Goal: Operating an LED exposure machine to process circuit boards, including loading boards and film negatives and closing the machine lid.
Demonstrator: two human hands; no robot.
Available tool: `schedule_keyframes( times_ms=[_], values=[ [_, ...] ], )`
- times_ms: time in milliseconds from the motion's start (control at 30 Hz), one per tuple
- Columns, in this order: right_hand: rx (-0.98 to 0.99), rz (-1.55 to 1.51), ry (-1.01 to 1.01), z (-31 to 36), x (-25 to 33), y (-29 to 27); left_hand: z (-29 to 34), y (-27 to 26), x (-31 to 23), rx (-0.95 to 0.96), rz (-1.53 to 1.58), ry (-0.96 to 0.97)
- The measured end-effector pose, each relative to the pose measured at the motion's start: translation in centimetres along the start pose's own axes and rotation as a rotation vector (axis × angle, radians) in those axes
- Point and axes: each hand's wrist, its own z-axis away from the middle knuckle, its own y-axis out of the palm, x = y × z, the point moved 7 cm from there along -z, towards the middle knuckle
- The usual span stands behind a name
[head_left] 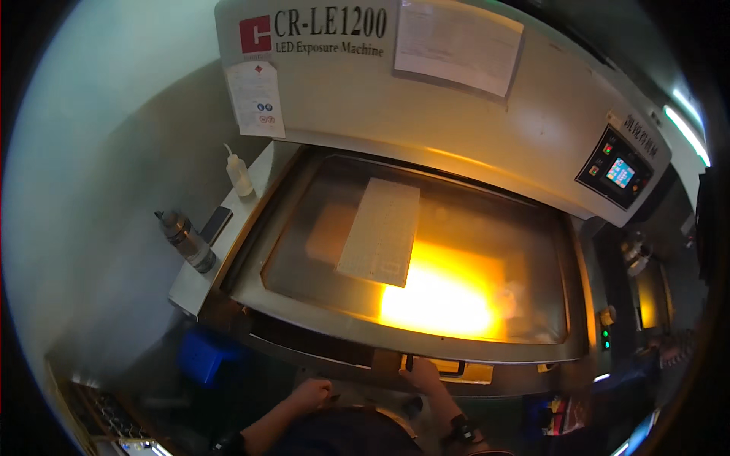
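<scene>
Head view, starting at the far left with a smooth pale wall (99, 152). Next along, a grey bottle (188, 245) with a dark cap, standing on a pale side ledge (190, 289). Below, a blue bin (202, 357). Just beside the bottle, a dark flat block (217, 225), then farther up the ledge, a white squeeze bottle (240, 177) with a thin spout. Above, on the front of a large pale machine (342, 99), a sheet (257, 95) with small round symbols.

Now down to the left hand (310, 395), low in front of the machine, fingers curled in: cannot tell whether closed on anything, with a small dark piece (335, 398) right at the fingertips. Up and across to the framed bed (319, 302), and lying on it at a slant, a pale flat panel (380, 232), well apart from both hands. Right again to the right hand (422, 375), at the front edge, dark band (461, 428) around the wrist, and clamped on the left end of a black handle (453, 373). Above the handle, a fierce yellow-white glow (441, 300), bordering the panel's lower right side. Higher still, a big white paper (458, 47) on the machine's front.

Rightward: a reddish packet (574, 416) down low, two green lights (606, 339), then a dark control panel (601, 161) with a lit blue screen (620, 172). Far right, bright tube lights (688, 137).
</scene>
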Motion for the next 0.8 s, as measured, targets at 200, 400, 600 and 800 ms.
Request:
schedule_keyframes(
  times_ms=[200,400,600,800],
  values=[
    [0.167,-0.08,0.342,8.3,0.7,2.3,-0.6,-4.5,7.3,0.286,0.136,-0.076],
    [-0.048,0.189,0.398,14.9,7.9,-15.8,-1.0,-10.3,-3.3,0.462,0.735,0.172],
    [-0.474,0.202,0.3,16.9,14.6,-30.9,-1.7,-20.3,-17.4,-0.161,1.364,0.811],
    [-0.903,-0.118,-0.597,13.0,23.4,-24.3,-0.6,-24.5,-22.1,-0.289,1.436,0.692]
  ],
)
